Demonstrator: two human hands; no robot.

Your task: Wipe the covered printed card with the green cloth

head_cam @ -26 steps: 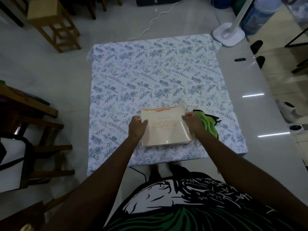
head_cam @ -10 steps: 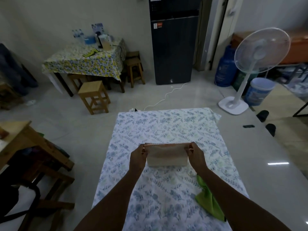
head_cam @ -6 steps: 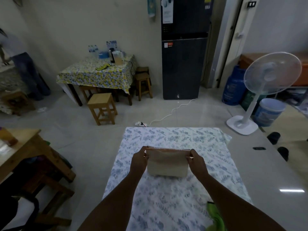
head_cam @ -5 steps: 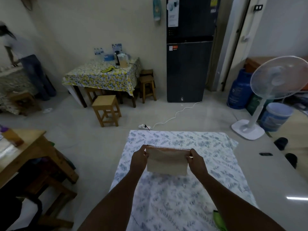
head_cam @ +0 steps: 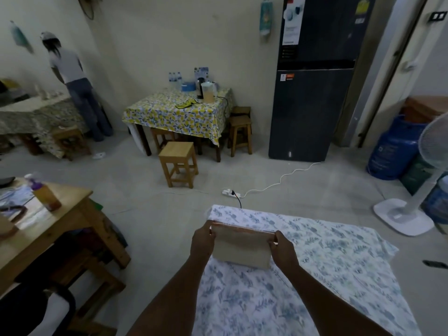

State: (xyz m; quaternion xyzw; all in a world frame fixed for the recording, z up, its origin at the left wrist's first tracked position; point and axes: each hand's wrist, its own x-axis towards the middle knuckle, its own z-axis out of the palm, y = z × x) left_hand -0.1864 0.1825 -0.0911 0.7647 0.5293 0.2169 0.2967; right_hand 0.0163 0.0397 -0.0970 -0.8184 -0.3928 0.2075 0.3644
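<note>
Card [head_cam: 242, 248] held up off the table [head_cam: 339, 275], one hand on each short side, its long axis running left to right between them. It stands nearly upright with the plain side toward the wearer; the reddish top edge is tilted a little down to the right. The card hangs over the table's far left part, near the far left corner, and whether its lower edge touches the floral cover cannot be told. Left hand [head_cam: 202, 246] has its grip closed on the card's left edge, fingers wrapped round the far side and thumb near the top corner. Right hand [head_cam: 283, 251] has its grip closed on the right edge in the same way. Both hands are thus full, and neither is nearer than the other. Cloth is not in view; nothing green shows on the visible stretch of table, so which way it lies from either hand cannot be read here. Wiping has not begun, by my judgement: the card likely needs laying flat, or one hand freeing, before a cloth can be taken up. Beyond the table's far edge a power strip [head_cam: 230, 192] lies on the floor.
</note>
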